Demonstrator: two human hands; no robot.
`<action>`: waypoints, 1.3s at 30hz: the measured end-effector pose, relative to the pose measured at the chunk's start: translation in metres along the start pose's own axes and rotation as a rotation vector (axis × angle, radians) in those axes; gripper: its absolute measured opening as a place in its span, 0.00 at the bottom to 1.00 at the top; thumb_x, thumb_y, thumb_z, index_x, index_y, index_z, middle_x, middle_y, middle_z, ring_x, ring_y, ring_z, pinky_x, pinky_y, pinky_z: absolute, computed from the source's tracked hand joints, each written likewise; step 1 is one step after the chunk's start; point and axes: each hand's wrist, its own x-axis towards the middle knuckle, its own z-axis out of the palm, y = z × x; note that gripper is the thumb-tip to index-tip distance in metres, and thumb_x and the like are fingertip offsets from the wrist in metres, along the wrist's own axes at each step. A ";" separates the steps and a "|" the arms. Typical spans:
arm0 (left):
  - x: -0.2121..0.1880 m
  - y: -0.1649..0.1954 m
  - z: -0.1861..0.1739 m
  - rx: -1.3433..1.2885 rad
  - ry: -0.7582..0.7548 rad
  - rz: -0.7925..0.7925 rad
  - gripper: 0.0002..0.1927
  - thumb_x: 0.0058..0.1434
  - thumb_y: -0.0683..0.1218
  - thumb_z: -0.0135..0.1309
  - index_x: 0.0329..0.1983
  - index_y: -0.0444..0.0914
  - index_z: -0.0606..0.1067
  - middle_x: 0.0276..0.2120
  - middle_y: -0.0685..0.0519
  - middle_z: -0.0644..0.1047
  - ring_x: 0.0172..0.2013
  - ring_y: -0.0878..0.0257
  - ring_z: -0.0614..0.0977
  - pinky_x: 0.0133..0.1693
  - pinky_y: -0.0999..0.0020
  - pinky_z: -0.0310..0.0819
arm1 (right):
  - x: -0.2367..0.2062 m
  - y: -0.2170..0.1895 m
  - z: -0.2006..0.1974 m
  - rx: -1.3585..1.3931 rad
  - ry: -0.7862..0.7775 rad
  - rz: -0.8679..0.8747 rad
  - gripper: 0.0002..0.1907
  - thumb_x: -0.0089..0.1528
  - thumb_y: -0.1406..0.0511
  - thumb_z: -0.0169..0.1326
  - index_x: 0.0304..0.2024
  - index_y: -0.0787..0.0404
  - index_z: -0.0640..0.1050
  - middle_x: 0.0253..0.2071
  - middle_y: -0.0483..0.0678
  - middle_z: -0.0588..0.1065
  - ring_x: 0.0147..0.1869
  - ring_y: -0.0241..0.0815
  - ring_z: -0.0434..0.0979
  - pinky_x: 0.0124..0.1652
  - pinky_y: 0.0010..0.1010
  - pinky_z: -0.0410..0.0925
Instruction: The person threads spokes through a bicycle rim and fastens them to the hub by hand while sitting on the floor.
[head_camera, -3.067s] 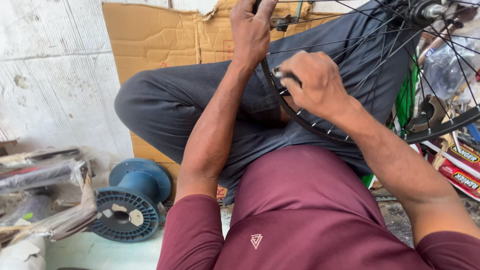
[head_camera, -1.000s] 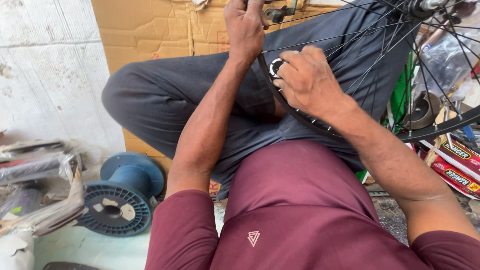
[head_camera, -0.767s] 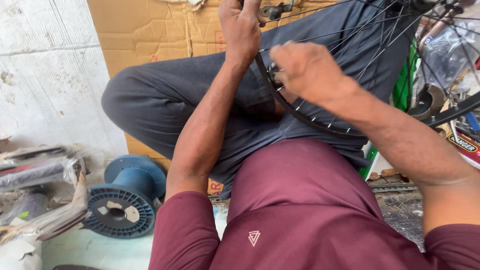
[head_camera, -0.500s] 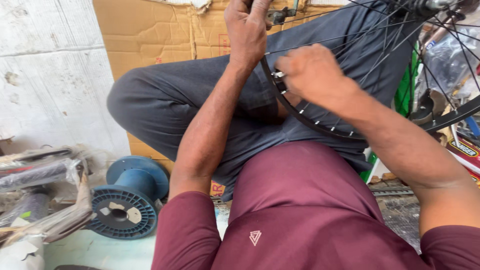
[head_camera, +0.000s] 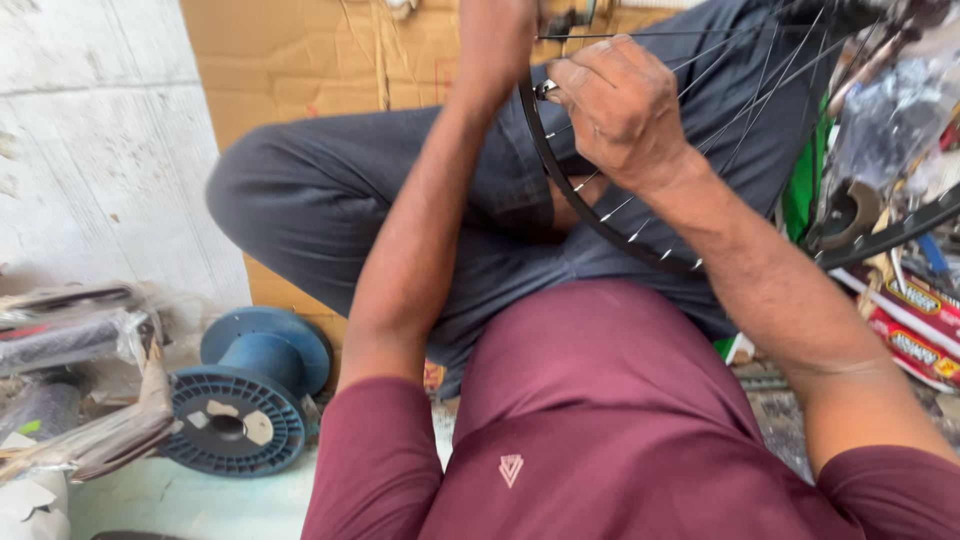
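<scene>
My right hand (head_camera: 620, 105) is closed on a small metal tool (head_camera: 548, 90), pressed to the black rim (head_camera: 560, 185) far and right of centre, over my lap. My left hand (head_camera: 495, 35) rests on the rim's far edge; its grip is cut off, so I cannot tell. A blue spool (head_camera: 250, 390) lies near left.

Black wheel rim (head_camera: 560, 180), silver spokes (head_camera: 610, 210); maroon shirt (head_camera: 600, 420); dark grey trousers (head_camera: 330, 200); blue spool (head_camera: 245, 390); brown cardboard (head_camera: 320, 60).
</scene>
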 end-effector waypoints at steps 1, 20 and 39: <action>-0.004 0.005 0.001 -0.051 0.092 0.060 0.10 0.64 0.44 0.54 0.29 0.34 0.79 0.23 0.51 0.80 0.25 0.63 0.81 0.32 0.67 0.74 | 0.003 0.002 0.003 -0.022 0.019 0.018 0.10 0.63 0.75 0.60 0.46 0.65 0.79 0.41 0.51 0.76 0.46 0.52 0.76 0.44 0.40 0.70; -0.018 0.043 -0.002 -0.322 0.186 -0.017 0.15 0.67 0.48 0.55 0.32 0.31 0.79 0.24 0.53 0.82 0.28 0.66 0.82 0.33 0.67 0.76 | -0.003 0.004 -0.009 -0.093 0.023 0.005 0.08 0.64 0.78 0.56 0.46 0.68 0.78 0.39 0.53 0.75 0.45 0.52 0.74 0.44 0.38 0.69; -0.019 0.042 0.008 -0.501 0.182 0.018 0.14 0.68 0.43 0.54 0.27 0.33 0.77 0.21 0.59 0.75 0.23 0.72 0.72 0.26 0.70 0.65 | 0.004 0.000 -0.031 -0.061 -0.420 0.021 0.03 0.63 0.67 0.62 0.39 0.59 0.83 0.38 0.45 0.77 0.44 0.46 0.78 0.44 0.38 0.66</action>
